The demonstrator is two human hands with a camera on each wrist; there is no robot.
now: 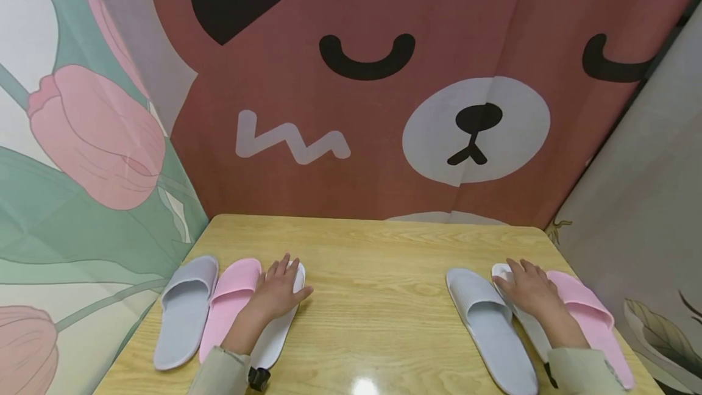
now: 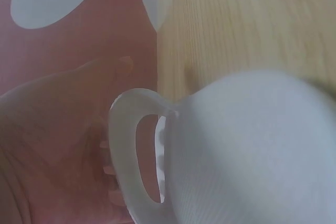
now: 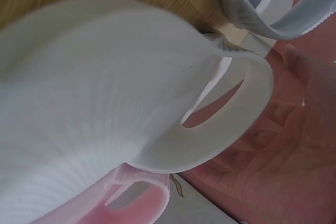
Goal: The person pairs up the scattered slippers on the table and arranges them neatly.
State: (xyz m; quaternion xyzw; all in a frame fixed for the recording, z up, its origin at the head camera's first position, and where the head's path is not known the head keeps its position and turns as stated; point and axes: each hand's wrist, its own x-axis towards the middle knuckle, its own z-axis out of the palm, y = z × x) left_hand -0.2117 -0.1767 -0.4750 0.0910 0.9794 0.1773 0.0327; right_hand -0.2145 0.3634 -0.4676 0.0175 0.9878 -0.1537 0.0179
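Over the strap of a white slipper [image 1: 276, 339] at the left lies my left hand [image 1: 276, 293], fingers straight and thumb spread toward the table's middle. In the left wrist view, the palm [image 2: 58, 150] is above the slipper's arched strap [image 2: 123, 135]. My right hand [image 1: 528, 288] is over the strap of another white slipper [image 1: 529, 328] at the right, its fingers extended forward. The right wrist view shows that slipper's ribbed sole [image 3: 100, 93] and strap opening, with the hand [image 3: 289, 161] beyond it. Both hands hide most of the straps beneath them.
Left of the left white slipper lie a pink slipper [image 1: 225, 306] and a grey slipper [image 1: 181, 325]. A second grey slipper [image 1: 496, 340] and pink slipper [image 1: 589, 313] flank the right one. The wooden table [image 1: 373, 297] meets a bear-print curtain [image 1: 373, 181] behind.
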